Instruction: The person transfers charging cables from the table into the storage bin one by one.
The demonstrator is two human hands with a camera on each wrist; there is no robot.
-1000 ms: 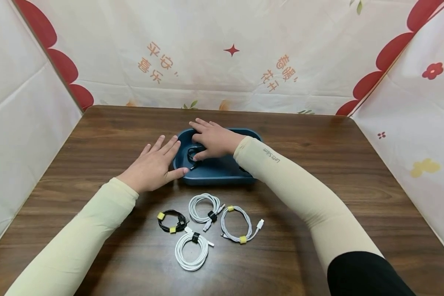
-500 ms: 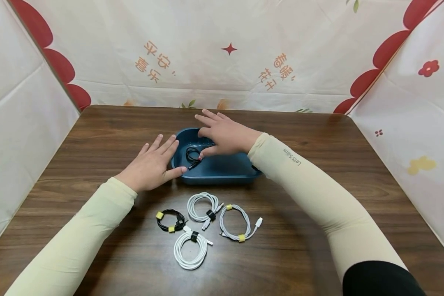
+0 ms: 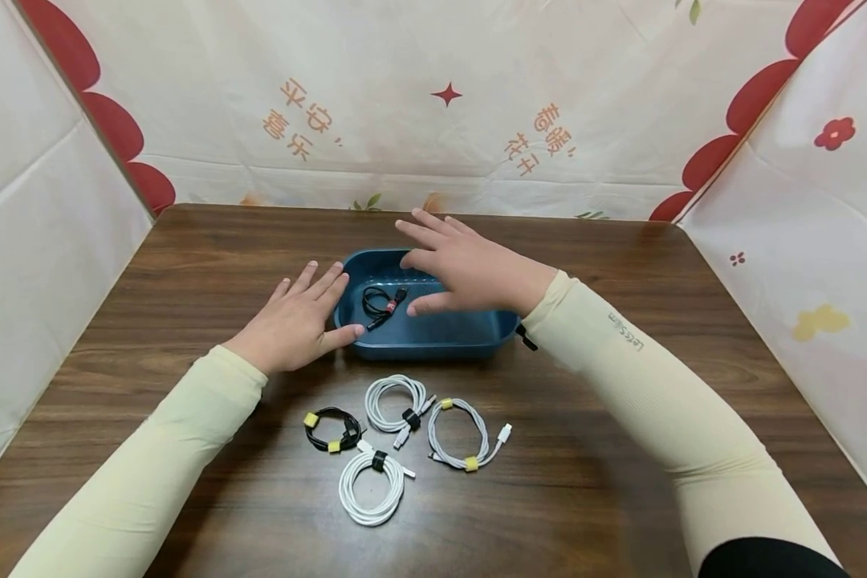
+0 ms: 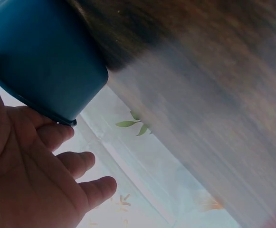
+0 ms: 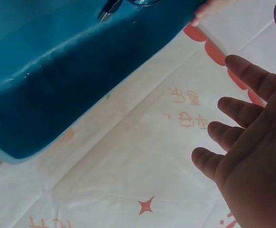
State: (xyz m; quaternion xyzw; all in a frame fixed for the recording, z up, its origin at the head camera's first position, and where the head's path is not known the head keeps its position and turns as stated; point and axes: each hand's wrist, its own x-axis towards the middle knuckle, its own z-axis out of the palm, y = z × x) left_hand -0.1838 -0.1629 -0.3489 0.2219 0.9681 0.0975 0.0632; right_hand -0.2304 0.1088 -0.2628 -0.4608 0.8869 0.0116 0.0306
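Observation:
A blue bin (image 3: 433,343) stands toward the back of the table. Inside it, at the left, lies a coiled black cable (image 3: 377,303) with a red tie. My left hand (image 3: 292,325) rests against the bin's left rim, fingers spread; the left wrist view shows its fingers (image 4: 57,135) touching that rim. Above the bin's right half hovers my right hand (image 3: 470,269), fingers spread and holding nothing. In front of the bin lie a black cable with yellow ties (image 3: 334,429), a white cable with a black tie (image 3: 390,405), another white one (image 3: 370,490) and a light cable with yellow ties (image 3: 458,435).
The brown wooden table (image 3: 592,385) extends around the bin on all sides. A white printed cloth (image 3: 405,48) hangs behind the table and along both sides.
My right hand has let go of the black cable with the red tie inside the bin, and has lifted and moved right. My left hand stays at the bin's rim.

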